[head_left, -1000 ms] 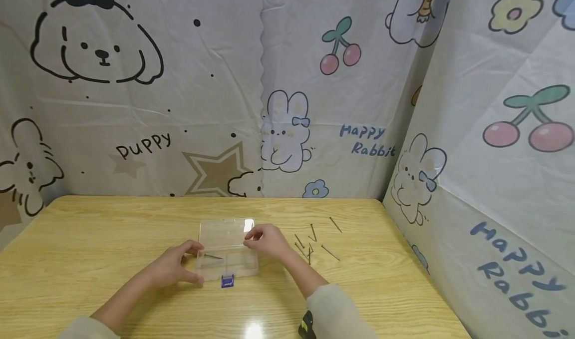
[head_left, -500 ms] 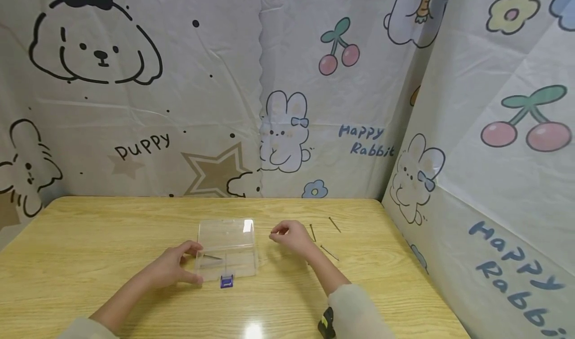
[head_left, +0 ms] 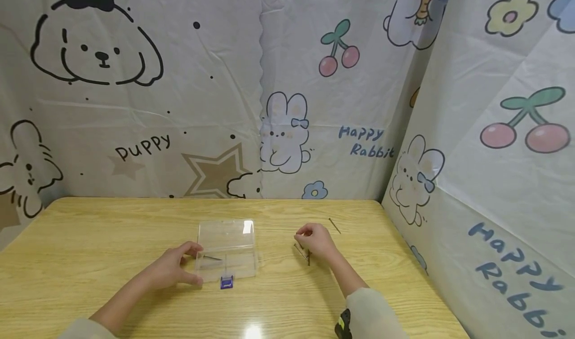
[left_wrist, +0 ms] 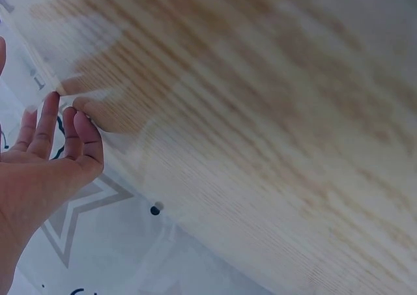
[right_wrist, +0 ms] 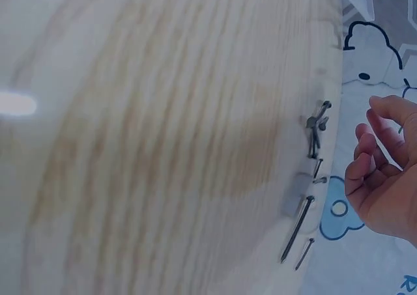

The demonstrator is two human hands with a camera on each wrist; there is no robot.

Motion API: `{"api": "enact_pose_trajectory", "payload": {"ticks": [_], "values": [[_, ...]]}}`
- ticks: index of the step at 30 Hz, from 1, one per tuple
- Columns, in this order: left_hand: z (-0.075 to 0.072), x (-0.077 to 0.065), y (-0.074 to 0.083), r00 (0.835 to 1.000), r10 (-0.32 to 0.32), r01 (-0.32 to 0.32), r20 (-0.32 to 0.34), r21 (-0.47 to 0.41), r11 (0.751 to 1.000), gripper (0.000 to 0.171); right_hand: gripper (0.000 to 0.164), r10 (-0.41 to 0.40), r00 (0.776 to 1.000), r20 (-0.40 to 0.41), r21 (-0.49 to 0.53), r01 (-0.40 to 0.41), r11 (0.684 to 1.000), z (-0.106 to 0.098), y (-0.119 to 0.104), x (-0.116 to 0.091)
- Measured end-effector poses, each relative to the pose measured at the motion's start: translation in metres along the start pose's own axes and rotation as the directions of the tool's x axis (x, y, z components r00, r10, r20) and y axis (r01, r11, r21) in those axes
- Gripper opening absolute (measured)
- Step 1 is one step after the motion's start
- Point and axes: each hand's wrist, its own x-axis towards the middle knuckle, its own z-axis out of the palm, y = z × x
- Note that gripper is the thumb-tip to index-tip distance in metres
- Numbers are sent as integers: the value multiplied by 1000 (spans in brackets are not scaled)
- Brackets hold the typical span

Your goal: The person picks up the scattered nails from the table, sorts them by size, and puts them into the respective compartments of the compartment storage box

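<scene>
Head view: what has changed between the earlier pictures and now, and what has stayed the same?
The right hand has moved rightward, away from the clear box to the loose nails, hiding some of them. Nothing is visibly taken up or let go. The left hand stays at the box's left side; the lid stays open, with the nail inside and the blue latch unchanged.

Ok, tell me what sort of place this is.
Probably an indoor tabletop workspace, perhaps a makeshift recording corner: a wood-grain table enclosed behind and on the right by cartoon-print sheets, with a clear compartment box and loose nails on it.
</scene>
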Motion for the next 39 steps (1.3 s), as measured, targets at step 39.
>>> {"api": "enact_pose_trajectory", "payload": {"ticks": [39], "values": [[1, -1, 0, 999, 33, -33, 7, -7, 999, 78, 7, 23, 998, -56, -224, -35, 974, 5, 16, -8]]}}
